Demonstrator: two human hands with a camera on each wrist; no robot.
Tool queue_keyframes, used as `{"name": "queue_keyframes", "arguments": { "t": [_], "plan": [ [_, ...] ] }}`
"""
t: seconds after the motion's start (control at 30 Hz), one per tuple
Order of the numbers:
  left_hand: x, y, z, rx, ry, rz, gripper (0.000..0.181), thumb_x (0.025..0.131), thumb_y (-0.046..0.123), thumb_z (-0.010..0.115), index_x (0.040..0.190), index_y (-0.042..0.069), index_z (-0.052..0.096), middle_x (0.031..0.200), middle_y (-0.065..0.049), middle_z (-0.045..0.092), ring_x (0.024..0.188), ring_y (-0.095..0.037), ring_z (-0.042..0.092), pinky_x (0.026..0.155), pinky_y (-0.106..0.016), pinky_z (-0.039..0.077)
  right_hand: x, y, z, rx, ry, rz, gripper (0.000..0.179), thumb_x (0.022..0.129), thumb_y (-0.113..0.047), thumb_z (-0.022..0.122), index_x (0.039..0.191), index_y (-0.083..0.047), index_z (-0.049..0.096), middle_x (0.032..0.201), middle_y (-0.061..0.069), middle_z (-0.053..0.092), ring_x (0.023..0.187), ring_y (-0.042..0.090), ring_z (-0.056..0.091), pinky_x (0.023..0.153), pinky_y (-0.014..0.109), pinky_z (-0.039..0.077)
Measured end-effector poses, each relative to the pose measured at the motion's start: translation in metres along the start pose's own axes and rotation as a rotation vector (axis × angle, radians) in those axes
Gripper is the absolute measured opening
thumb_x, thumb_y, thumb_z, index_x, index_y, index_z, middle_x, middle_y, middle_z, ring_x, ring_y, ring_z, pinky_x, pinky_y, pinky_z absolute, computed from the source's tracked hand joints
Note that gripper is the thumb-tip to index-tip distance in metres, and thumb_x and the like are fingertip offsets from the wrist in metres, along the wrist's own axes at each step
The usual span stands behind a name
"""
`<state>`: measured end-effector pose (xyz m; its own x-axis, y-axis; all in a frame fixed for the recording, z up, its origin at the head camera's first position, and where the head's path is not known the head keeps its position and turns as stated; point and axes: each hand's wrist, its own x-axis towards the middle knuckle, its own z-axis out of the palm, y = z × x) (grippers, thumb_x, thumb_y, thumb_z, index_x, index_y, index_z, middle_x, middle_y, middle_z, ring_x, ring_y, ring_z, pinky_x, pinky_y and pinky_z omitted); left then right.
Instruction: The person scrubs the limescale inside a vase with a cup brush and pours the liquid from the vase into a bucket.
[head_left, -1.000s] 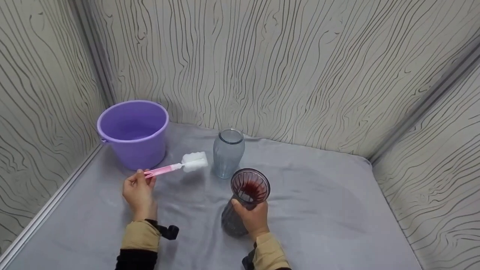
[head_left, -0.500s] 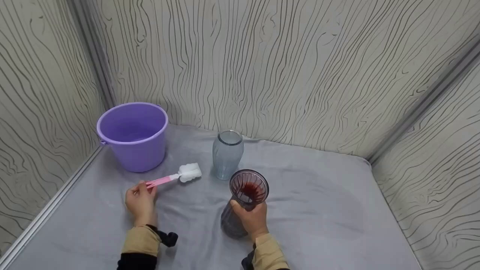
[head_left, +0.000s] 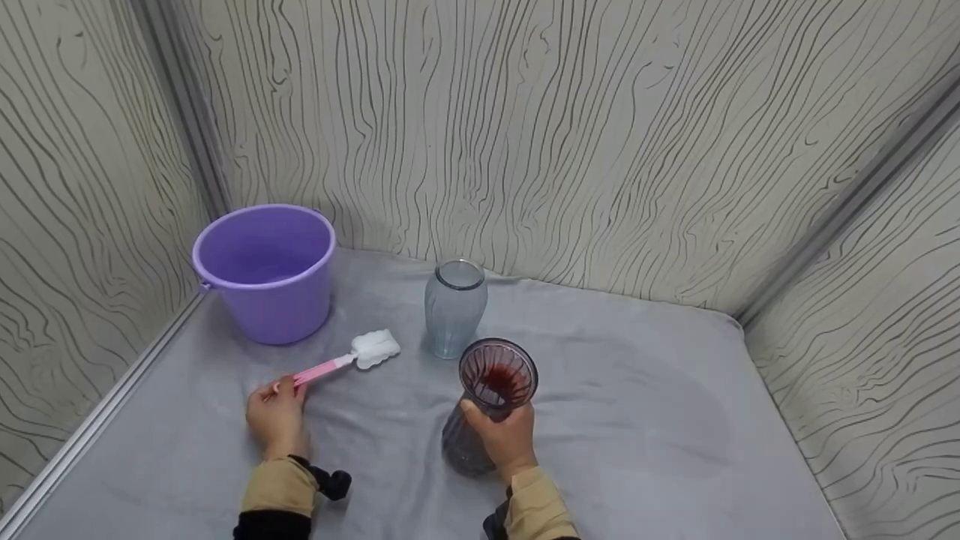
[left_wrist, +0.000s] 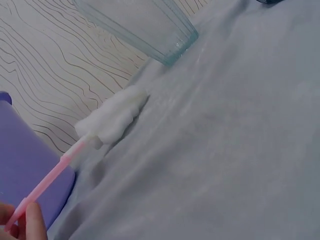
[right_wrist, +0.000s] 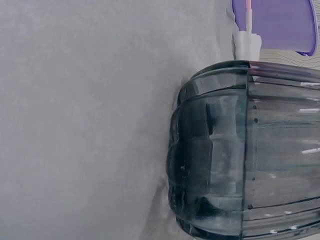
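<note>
Low on the left in the head view, my left hand [head_left: 277, 424] pinches the end of a pink-handled sponge brush [head_left: 318, 371]. Its white sponge head [left_wrist: 112, 114] points away to the right, at or just above the grey cloth; the left wrist view does not settle which. My right hand [head_left: 510, 439] grips a dark clear glass vase [head_left: 463, 444] below its flared, ribbed rim. Reddish colour shows inside the vase mouth. The thick base of this vase [right_wrist: 210, 155] fills much of the right wrist view, where the hand itself is hidden.
A purple bucket [head_left: 277, 311] stands at the back left, near the wall. Behind the dark vase is an upright pale blue glass vase [head_left: 454, 319]. Wrinkled grey cloth [head_left: 645, 405] covers the table. Wood-patterned panels [head_left: 480, 135] enclose the back and sides.
My left hand has come down and nearer, carrying the brush lower and slightly left, away from the pale blue vase. My right hand and the dark vase have stayed almost still.
</note>
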<state>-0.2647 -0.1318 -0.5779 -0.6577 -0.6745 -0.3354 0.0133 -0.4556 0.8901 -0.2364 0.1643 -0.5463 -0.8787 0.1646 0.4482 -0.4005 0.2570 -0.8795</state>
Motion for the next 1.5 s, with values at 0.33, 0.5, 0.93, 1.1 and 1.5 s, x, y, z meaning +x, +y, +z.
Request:
{"name": "queue_keyframes", "arguments": {
  "t": [0.33, 0.5, 0.93, 1.1, 1.5],
  "plan": [
    [-0.001, 0.001, -0.008, 0.180, 0.043, 0.052, 0.027, 0.097, 0.005, 0.062, 0.119, -0.002, 0.050, 0.115, -0.015, 0.056, 0.090, -0.010, 0.059, 0.077, -0.014, 0.054, 0.001, -0.001, 0.000, 0.003, -0.001, 0.003, 0.055, 0.071, -0.007, 0.086, 0.118, 0.007, 0.060, 0.111, 0.014, 0.070, 0.103, 0.024, 0.067, 0.095, 0.040, 0.053],
    [-0.001, 0.002, -0.014, 0.268, 0.068, 0.135, 0.024, 0.096, 0.002, 0.062, 0.118, -0.003, 0.053, 0.116, -0.016, 0.059, 0.092, -0.011, 0.056, 0.077, -0.015, 0.048, 0.001, 0.001, 0.000, 0.033, -0.008, 0.002, 0.052, 0.071, -0.005, 0.085, 0.115, 0.008, 0.061, 0.108, 0.014, 0.071, 0.099, 0.021, 0.067, 0.093, 0.035, 0.053],
    [0.005, -0.001, -0.026, 0.386, 0.057, 0.196, 0.020, 0.095, -0.007, 0.054, 0.115, -0.008, 0.052, 0.124, -0.028, 0.056, 0.118, -0.035, 0.055, 0.095, -0.038, 0.047, 0.001, 0.000, 0.000, 0.036, -0.003, -0.021, 0.052, 0.071, -0.005, 0.085, 0.115, 0.008, 0.061, 0.108, 0.014, 0.071, 0.099, 0.021, 0.067, 0.093, 0.034, 0.054],
    [0.006, -0.006, -0.026, 0.454, 0.055, 0.224, 0.026, 0.090, -0.013, 0.047, 0.116, -0.010, 0.051, 0.123, -0.030, 0.056, 0.119, -0.041, 0.054, 0.100, -0.049, 0.043, 0.001, 0.001, 0.001, 0.048, -0.006, 0.007, 0.052, 0.071, -0.005, 0.085, 0.115, 0.008, 0.062, 0.108, 0.014, 0.071, 0.100, 0.023, 0.067, 0.093, 0.035, 0.053],
    [0.008, -0.004, -0.031, 0.716, -0.057, 0.334, 0.022, 0.085, -0.014, 0.049, 0.101, -0.008, 0.062, 0.105, -0.027, 0.065, 0.099, -0.042, 0.059, 0.085, -0.050, 0.045, 0.000, 0.003, 0.000, 0.035, -0.008, 0.045, 0.055, 0.072, -0.006, 0.086, 0.119, 0.007, 0.060, 0.111, 0.014, 0.070, 0.102, 0.023, 0.066, 0.094, 0.033, 0.053]
  ]
}}
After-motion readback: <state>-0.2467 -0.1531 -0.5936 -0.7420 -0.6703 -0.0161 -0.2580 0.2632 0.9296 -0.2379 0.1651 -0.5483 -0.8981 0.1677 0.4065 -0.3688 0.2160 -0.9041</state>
